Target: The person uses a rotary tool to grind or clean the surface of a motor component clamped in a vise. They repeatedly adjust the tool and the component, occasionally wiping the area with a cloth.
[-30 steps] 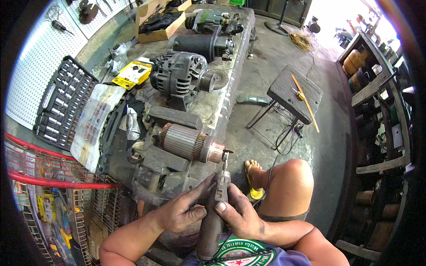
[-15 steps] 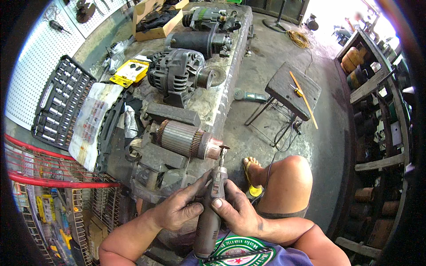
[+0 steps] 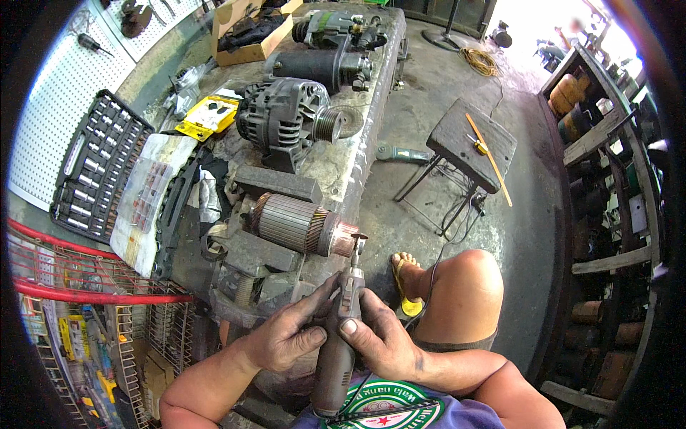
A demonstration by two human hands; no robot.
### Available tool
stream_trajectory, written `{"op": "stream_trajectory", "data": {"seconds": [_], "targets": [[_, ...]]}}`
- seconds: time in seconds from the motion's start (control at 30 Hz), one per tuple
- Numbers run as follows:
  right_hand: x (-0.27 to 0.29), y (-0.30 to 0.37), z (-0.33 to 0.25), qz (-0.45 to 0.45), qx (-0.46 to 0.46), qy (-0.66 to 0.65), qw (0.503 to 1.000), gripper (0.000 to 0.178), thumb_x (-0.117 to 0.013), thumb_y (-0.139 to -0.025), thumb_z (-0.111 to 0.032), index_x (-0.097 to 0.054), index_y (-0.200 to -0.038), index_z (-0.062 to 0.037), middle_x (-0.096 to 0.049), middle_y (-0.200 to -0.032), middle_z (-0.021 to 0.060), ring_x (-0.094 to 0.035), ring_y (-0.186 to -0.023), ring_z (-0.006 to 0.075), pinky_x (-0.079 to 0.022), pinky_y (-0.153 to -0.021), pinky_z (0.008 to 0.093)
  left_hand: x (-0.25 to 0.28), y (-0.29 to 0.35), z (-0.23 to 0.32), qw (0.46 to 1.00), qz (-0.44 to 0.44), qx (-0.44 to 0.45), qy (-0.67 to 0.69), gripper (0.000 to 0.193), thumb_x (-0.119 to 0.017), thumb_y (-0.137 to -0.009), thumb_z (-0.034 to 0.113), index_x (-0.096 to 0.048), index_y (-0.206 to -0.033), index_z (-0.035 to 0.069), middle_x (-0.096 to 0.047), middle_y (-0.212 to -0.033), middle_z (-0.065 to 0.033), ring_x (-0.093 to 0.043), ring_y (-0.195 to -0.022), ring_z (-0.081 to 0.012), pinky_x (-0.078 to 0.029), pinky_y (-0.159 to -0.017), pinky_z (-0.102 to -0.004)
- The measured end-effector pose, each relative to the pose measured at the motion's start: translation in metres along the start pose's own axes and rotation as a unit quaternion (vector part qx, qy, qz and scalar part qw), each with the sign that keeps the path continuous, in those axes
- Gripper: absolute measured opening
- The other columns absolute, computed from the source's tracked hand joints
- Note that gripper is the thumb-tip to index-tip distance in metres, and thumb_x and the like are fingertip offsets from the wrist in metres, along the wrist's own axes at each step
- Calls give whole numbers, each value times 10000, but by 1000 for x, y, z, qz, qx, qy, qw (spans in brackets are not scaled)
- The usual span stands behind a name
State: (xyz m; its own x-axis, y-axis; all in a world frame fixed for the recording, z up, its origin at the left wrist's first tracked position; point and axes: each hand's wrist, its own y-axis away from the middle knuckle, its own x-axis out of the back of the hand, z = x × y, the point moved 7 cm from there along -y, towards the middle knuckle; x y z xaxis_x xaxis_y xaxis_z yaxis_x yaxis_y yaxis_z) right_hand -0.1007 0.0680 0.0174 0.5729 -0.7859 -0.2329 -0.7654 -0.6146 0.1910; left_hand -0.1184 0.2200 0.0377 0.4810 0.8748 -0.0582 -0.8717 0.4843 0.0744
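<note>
Repair workshop, socket set (image 3: 100, 168), alternator (image 3: 280, 114), pegboard (image 3: 64, 104)

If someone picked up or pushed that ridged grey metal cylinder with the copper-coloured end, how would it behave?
The ridged grey metal cylinder would probably feel heavy, looking densely metallic. Its round body could roll if laid loose. Pushed now, it likely resists, sitting between jaws of the dark metal vise.

The armature (image 3: 289, 223) sits in the vise (image 3: 266, 256), left of the stool (image 3: 457, 143).
</note>
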Motion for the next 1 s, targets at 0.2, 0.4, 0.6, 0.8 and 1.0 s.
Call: {"op": "stream_trajectory", "data": {"seconds": [0.2,0.4,0.6,0.8,1.0], "targets": [[0,-1,1,-2,-3,-4,1000,575,-632,-1096,-429,-513,-1408,39,-676,-1202,175,-629,-1140,232,-529,-1012,403,1,1,-1,1000,6,4,-6,896,-607,-1107,402,-151,-1705,-86,-385,-1710,-236,-368,-1593,-302,-272,-1299,-415],[0,0,-1,-2,-6,-10,1000,593,-638,-1096,-440,-508,-1415,43,-676,-1213,171,-625,-1142,223,-530,-1010,397,1,1,-4,1000,4,6,6,891,-610,-1105,394,-156,-1704,-85,-419,-1687,-247,-402,-1576,-310,-290,-1292,-418],[-1,0,-4,0,-6,-12,1000,583,-641,-1096,-432,-508,-1411,40,-672,-1213,164,-616,-1146,220,-526,-1015,396,2,4,-8,1000,6,11,4,883,-608,-1106,388,-161,-1705,-82,-451,-1665,-250,-432,-1558,-313,-308,-1284,-417],[-1,-1,-4,5,-1,-7,1000,581,-641,-1095,-425,-504,-1419,38,-667,-1215,171,-613,-1149,224,-522,-1017,398,2,4,-7,1000,4,8,-3,877,-607,-1106,379,-160,-1708,-75,-443,-1673,-242,-426,-1561,-307,-304,-1285,-416],[-1,-1,-1,4,-3,-10,1000,593,-644,-1091,-434,-506,-1414,44,-667,-1214,177,-619,-1149,231,-522,-1018,400,1,3,-4,1000,7,9,-5,893,-600,-1107,399,-148,-1705,-86,-430,-1679,-245,-415,-1566,-306,-298,-1287,-417]]}}
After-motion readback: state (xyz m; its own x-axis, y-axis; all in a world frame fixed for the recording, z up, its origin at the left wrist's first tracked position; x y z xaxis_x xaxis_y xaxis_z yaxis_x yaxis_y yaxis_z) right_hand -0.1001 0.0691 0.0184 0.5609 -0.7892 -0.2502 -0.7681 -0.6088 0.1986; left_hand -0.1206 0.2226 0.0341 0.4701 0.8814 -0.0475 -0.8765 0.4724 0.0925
